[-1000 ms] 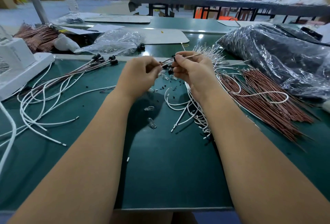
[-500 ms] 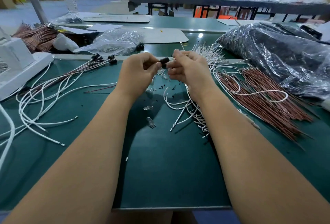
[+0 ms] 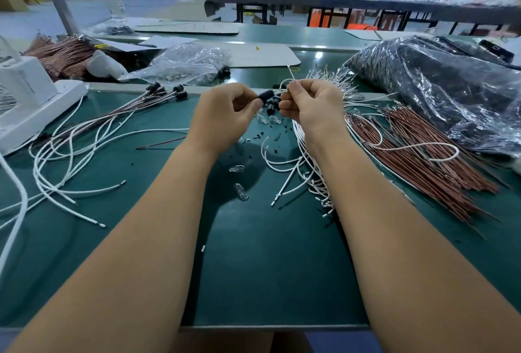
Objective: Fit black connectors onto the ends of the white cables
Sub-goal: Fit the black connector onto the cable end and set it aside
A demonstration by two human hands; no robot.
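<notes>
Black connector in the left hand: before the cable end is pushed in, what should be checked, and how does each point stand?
1. Black connector held: ok, pinched by the left hand.
2. White cable held: ok, pinched by the right hand.
3. Cable tip lined up with the connector opening: cannot tell, fingers hide it.
4. Cable already seated: cannot tell.
5. Spare cables within reach: ok, a white cable bundle lies beneath the right wrist.
6. Finished pieces kept apart: ok, the fitted cables lie left on the table.
</notes>
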